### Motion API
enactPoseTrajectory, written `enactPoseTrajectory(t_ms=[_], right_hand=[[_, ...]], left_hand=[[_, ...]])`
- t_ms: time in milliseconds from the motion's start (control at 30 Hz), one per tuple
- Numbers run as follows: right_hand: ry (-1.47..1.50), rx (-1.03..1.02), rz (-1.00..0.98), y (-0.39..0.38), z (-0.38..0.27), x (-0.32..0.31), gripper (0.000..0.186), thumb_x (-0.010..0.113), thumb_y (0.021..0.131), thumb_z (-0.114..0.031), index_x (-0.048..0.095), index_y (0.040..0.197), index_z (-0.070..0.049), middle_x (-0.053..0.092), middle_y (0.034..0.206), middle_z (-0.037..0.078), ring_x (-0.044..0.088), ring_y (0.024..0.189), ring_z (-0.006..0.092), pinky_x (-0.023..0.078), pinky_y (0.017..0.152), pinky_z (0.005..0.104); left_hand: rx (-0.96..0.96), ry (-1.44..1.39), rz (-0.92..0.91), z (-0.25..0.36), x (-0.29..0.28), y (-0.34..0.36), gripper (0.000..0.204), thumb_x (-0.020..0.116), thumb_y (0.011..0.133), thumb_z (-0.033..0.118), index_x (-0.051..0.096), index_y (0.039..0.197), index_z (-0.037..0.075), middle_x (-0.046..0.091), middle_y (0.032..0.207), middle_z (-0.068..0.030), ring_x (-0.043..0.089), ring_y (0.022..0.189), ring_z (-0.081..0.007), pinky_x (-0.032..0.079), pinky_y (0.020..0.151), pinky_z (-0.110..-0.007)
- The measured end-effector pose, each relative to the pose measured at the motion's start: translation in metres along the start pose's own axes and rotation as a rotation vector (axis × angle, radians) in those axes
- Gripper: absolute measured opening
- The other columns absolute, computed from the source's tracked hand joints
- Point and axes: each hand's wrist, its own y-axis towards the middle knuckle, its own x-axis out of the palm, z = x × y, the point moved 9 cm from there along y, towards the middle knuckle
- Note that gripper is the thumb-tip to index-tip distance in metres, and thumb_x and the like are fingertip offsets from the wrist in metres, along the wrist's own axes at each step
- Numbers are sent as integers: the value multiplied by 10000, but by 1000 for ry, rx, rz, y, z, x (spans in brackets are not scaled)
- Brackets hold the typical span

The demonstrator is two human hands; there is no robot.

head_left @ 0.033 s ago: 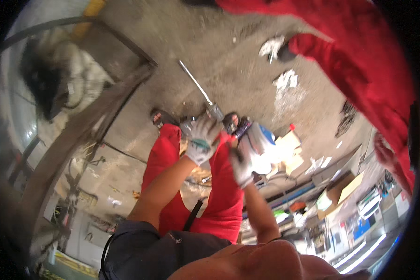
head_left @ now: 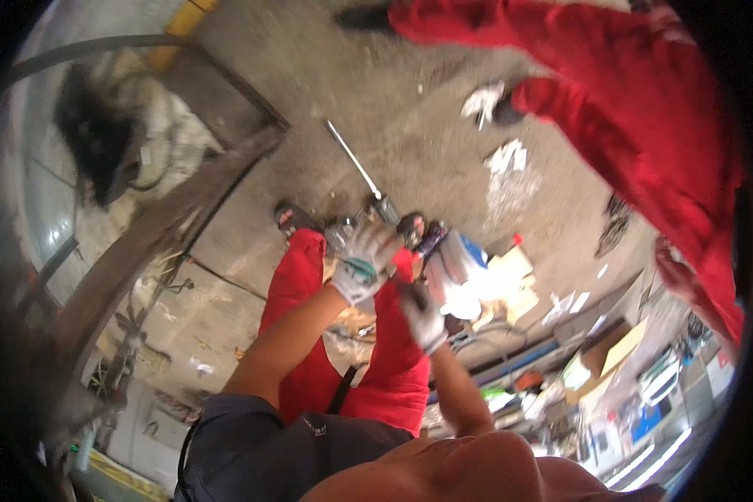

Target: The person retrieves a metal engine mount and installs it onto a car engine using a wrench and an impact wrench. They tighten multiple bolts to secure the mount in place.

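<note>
My left hand, in a whitish glove with a green patch, reaches between my knees. Its fingers are stretched out over a dull metal part by my feet; whether they touch it is hidden. Just beyond those fingertips stands a grey metal block, from which a long silver bar runs out across the floor. Against my right leg is my right hand, gloved too, its fingers dark and smeared. A grey-white plastic container with a blue patch sits right of my right foot.
A person in red trousers is at the upper right. White rags lie on the floor nearby. A brown metal frame runs along the left. Cardboard, an open box and shelving clutter fill the lower right.
My right hand has shifted slightly left, nearer my left hand. The left hand stays over the metal part. The whole view has moved a little, and the other person's legs show more.
</note>
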Motion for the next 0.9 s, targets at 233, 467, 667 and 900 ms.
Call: enactPoseTrajectory(t_ms=[233,467,667,900], right_hand=[[-232,-462,-274,-259,-241,14,659,856,860,-179,585,1431,5,705,1284,177,690,1187,266,534,1031,387],[-156,-858,-302,-397,-413,-32,429,872,809,-93,743,1205,10,772,1119,163,736,1009,231,573,939,378],[-326,-1559,-244,-514,-516,-9,515,946,793,-285,668,1085,36,734,1028,171,714,872,270,580,821,408],[-458,-1500,121,-609,-607,85,421,820,887,-63,666,1252,79,725,1194,172,711,1035,232,559,964,361]], left_hand=[[212,48,-387,140,-167,-88,210,706,828,339,733,940,164,714,910,-107,713,940,-330,573,805,-495],[182,123,106,347,-439,-126,384,698,916,451,704,1125,129,698,968,-123,704,898,-352,553,767,-501],[466,515,721,446,-574,-187,577,704,684,449,764,1193,186,686,981,11,652,865,-210,483,697,-404],[534,480,898,430,-693,-195,458,764,782,460,721,1115,148,670,857,-38,681,821,-259,512,723,-434]])
